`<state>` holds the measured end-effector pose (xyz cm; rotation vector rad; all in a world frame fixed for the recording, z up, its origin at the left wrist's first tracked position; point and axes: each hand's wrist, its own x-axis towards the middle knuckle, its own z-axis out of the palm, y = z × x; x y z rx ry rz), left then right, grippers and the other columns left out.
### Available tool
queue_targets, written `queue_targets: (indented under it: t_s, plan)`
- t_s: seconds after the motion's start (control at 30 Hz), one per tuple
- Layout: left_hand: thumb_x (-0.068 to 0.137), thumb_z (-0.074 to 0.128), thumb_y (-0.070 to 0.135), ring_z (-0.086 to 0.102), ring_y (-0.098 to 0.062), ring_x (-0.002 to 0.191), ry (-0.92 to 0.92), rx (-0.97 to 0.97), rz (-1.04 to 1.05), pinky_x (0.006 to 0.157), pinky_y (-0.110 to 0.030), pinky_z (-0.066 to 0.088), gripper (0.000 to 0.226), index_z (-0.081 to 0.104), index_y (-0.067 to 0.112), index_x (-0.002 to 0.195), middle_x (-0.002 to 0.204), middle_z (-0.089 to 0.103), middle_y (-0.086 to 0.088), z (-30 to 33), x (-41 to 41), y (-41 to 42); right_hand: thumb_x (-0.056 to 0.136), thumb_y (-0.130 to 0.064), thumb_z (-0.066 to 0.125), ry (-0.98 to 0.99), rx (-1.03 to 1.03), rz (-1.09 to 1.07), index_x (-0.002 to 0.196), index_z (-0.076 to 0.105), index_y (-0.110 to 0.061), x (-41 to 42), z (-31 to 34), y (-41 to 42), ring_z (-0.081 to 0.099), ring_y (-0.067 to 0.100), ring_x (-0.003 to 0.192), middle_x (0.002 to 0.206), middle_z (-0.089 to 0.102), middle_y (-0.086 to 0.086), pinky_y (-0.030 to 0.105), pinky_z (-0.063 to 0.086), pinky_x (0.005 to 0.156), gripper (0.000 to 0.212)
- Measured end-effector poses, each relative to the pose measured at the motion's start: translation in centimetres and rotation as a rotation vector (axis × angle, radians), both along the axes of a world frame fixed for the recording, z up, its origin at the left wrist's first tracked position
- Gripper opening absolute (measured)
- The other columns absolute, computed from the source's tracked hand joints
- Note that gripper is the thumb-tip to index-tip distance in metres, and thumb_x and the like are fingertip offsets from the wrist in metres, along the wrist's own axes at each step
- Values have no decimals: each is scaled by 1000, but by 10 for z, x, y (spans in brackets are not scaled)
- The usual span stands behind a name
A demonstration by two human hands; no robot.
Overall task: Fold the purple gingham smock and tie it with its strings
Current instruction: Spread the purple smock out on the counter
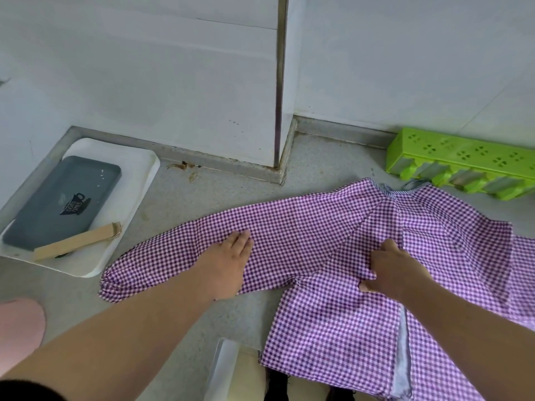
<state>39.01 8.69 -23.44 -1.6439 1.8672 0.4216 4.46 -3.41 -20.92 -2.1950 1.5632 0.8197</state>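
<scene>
The purple gingham smock [333, 319] lies spread on the grey counter, its body hanging over the front edge at the right. One long sleeve [173, 250] stretches out to the left, ending in a gathered cuff. My left hand [228, 264] rests flat, palm down, on that sleeve. My right hand [393, 267] presses on the smock near the armpit, fingers curled into a fold of cloth. A thin string shows at the collar [411, 185] at the back.
A white tray [136, 204] at the left holds a grey-blue tray and a cardboard strip [78, 241]. A green plastic rack [463, 160] lies at the back right. A wall column [283, 111] stands behind. Something pink [17, 328] sits at the left edge.
</scene>
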Motion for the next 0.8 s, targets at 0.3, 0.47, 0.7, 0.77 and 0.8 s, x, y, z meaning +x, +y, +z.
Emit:
queue_targets:
  t_s: [0.3, 0.47, 0.7, 0.77, 0.8]
  plan:
    - [106, 39, 50, 11, -27, 161, 300, -78, -162, 128, -50, 25, 76, 3, 23, 167, 177, -2, -3, 14, -106, -18, 83, -60, 75, -169, -69, -61, 122, 61, -26, -16, 9, 19, 51, 23, 122, 124, 42, -3, 46, 56, 95, 54]
    - [97, 56, 64, 15, -37, 158, 110, -19, -96, 121, -54, 36, 100, -2, 22, 167, 174, -13, -15, 6, -123, -23, 88, -50, 71, -211, -132, -19, 133, 53, -32, -43, 6, 40, 48, 19, 125, 135, 44, -7, 40, 44, 107, 52]
    - [77, 73, 76, 12, -45, 158, -89, 114, -53, 122, -54, 33, 140, -18, 17, 164, 169, -18, -31, 16, -151, -36, 90, -76, 47, -52, 52, -239, 114, 57, -32, -81, 10, 73, 64, 14, 85, 92, 64, -15, 35, 48, 70, 51]
    - [77, 75, 74, 9, -45, 158, -111, 129, -35, 123, -53, 30, 141, -20, 15, 164, 168, -17, -31, 18, -157, -38, 87, -78, 52, -82, 130, -304, 109, 61, -32, -82, 8, 77, 62, 9, 77, 86, 63, -16, 33, 48, 66, 51]
    - [77, 76, 73, 8, -45, 159, -120, 139, -30, 124, -52, 29, 142, -21, 15, 163, 168, -17, -31, 19, -160, -39, 85, -75, 56, -101, 150, -333, 106, 63, -31, -82, 6, 78, 63, 8, 76, 86, 64, -15, 32, 49, 65, 49]
